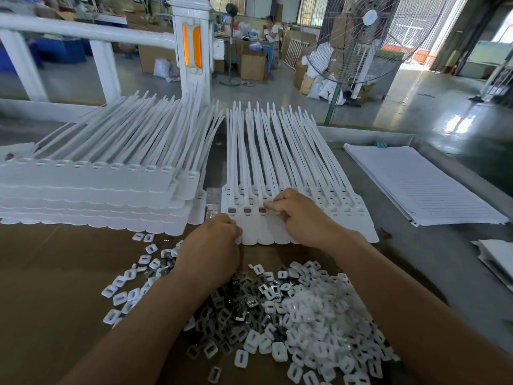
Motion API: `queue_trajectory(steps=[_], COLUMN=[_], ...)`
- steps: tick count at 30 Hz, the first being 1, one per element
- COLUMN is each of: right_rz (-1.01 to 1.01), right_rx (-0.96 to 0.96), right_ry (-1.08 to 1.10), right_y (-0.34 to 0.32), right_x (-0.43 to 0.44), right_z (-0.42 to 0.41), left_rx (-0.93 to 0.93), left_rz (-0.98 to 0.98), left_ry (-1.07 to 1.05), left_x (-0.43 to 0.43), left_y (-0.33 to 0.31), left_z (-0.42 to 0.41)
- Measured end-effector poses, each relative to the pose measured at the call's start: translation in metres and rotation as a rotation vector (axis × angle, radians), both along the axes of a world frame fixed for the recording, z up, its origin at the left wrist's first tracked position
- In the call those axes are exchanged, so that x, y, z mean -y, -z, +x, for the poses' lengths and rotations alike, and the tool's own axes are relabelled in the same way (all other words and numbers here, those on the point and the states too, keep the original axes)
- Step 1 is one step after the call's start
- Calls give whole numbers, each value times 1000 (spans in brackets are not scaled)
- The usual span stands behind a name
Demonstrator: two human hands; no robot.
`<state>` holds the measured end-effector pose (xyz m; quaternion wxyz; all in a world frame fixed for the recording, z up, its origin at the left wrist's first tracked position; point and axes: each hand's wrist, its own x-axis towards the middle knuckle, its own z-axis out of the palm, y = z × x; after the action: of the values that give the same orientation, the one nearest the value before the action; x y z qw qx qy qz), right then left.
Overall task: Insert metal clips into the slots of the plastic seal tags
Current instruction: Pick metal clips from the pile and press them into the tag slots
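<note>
A joined row of white plastic seal tags lies flat in the middle, straps pointing away from me. Three slots at its left end hold dark metal clips. My right hand rests on the row, its fingertips pinching something small at the third filled slot. With curled fingers, my left hand holds the row's near-left edge. A heap of metal clips and white caps lies on brown cardboard in front of me, under my forearms.
A tall stack of tag rows stands at the left. At the right lies a pile of flat white sheets, and more white pieces sit at the far right edge. A standing fan and white railing rise behind the table.
</note>
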<state>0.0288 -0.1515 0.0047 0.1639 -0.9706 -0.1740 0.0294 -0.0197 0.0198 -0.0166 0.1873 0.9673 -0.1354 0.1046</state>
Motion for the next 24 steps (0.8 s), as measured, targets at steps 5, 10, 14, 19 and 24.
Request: queue_trajectory(steps=[5,10,14,19,24], right_rz=[46,60,-41,-55,-108], right_rx=[-7,-78,-177,-216,-229], right_ry=[-3,-159,-283,-305,-336], right_y=[-15,-31,-29,-27,-22], right_x=[-2,-18,-31,-37,-37], right_z=[-12,-40,-53,-57,-63], left_rx=[-12,-43,-66,-79,-97], left_rz=[1,15,60,56,56], left_ry=[-4,8,27,16,34], left_x=[0,0,-1,0,0], left_y=[-1,-4,-4,-6,-5], left_z=[0,1,1,2,3])
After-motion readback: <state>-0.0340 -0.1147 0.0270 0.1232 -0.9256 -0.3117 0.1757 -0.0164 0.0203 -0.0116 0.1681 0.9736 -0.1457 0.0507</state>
